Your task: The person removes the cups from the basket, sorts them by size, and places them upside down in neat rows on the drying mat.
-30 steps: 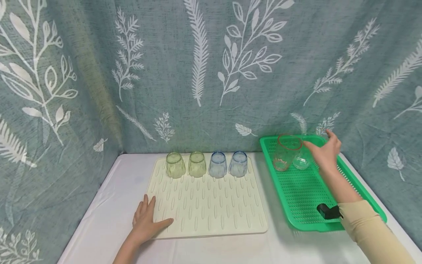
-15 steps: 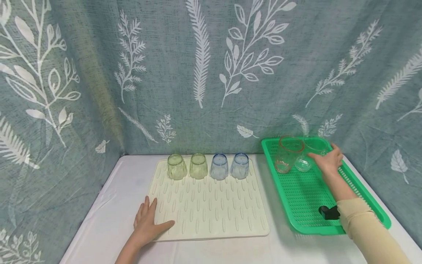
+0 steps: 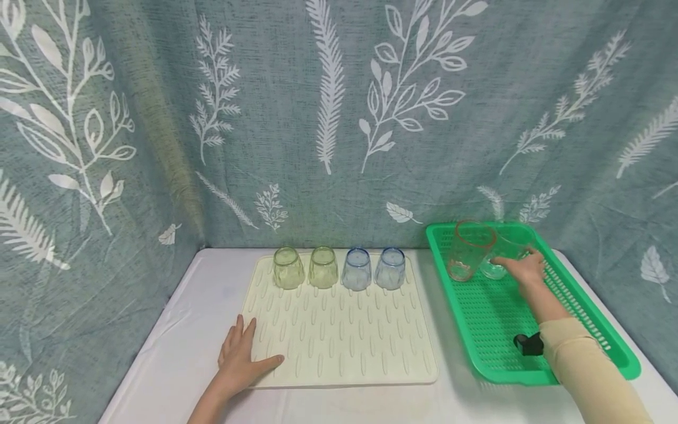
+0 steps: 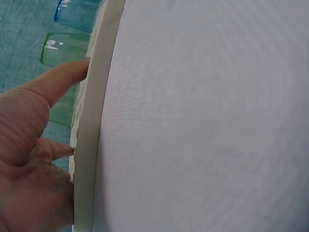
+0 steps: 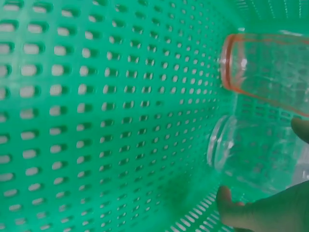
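In the head view my right hand [image 3: 526,270] reaches down into the green basket [image 3: 466,335], thumb and fingers spread around a clear drinking glass [image 3: 493,271]. The right wrist view shows the thumb overlapping that glass and a gap between a fingertip [image 5: 225,198] and its side. Left of it stands a red-rimmed glass [image 3: 462,270], upright and wider at the top. My left hand [image 3: 237,360] rests with spread fingers on the near left edge of a cream drying mat [image 3: 339,347]; it holds nothing.
Two green glasses [image 3: 288,271] and two blue glasses [image 3: 357,271] stand upside down in a row along the mat's back edge. A patterned curtain [image 3: 296,118] hangs behind the white table [image 3: 185,306]. The basket's raised rim surrounds the right hand.
My right hand has moved lower into the basket, from above the clear glass to around its side. The left hand stays on the mat; the whole view has shifted slightly.
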